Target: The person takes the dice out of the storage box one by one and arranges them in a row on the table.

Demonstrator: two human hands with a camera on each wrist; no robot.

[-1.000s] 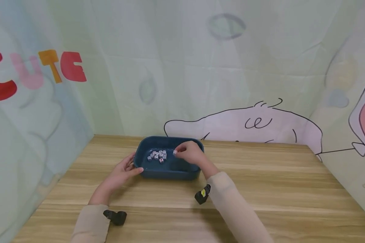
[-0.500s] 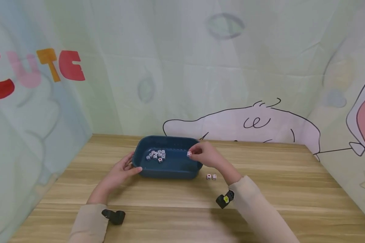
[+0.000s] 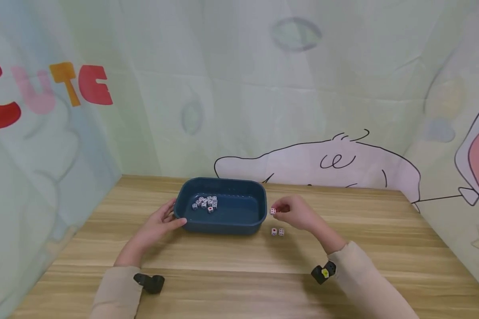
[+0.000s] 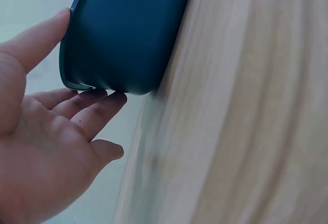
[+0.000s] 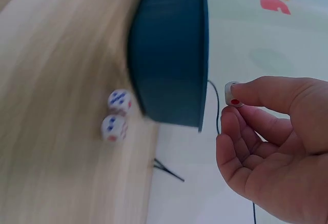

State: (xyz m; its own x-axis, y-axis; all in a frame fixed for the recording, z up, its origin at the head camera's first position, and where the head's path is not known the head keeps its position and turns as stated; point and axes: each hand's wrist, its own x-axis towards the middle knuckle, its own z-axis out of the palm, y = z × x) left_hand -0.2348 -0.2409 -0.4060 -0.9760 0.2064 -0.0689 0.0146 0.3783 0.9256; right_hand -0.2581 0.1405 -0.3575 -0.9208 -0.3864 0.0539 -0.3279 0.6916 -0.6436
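A dark blue plastic tub (image 3: 223, 228) stands on the table with several white dice (image 3: 203, 203) gathered in its left part. My left hand (image 3: 159, 225) holds the tub's near left corner, thumb at the front rim and fingertips against the end wall, as the left wrist view shows. Just past the tub's right end, my right hand (image 3: 297, 213) pinches one die (image 5: 234, 95) between thumb and fingers, raised above the table. Below it on the tabletop, two dice lie side by side, the left die (image 3: 274, 231) showing a red dot and the right die (image 3: 281, 232) dark dots.
The wood-grain table (image 3: 223, 274) meets a printed cloth backdrop (image 3: 239, 110) just behind the tub. Cloth also walls the left and right sides. A small black camera sits at each wrist, one by the left sleeve (image 3: 117, 290).
My right hand has carried the pinched die from inside the tub rightward over its end, to above the two dice on the table. My left hand keeps its place at the tub.
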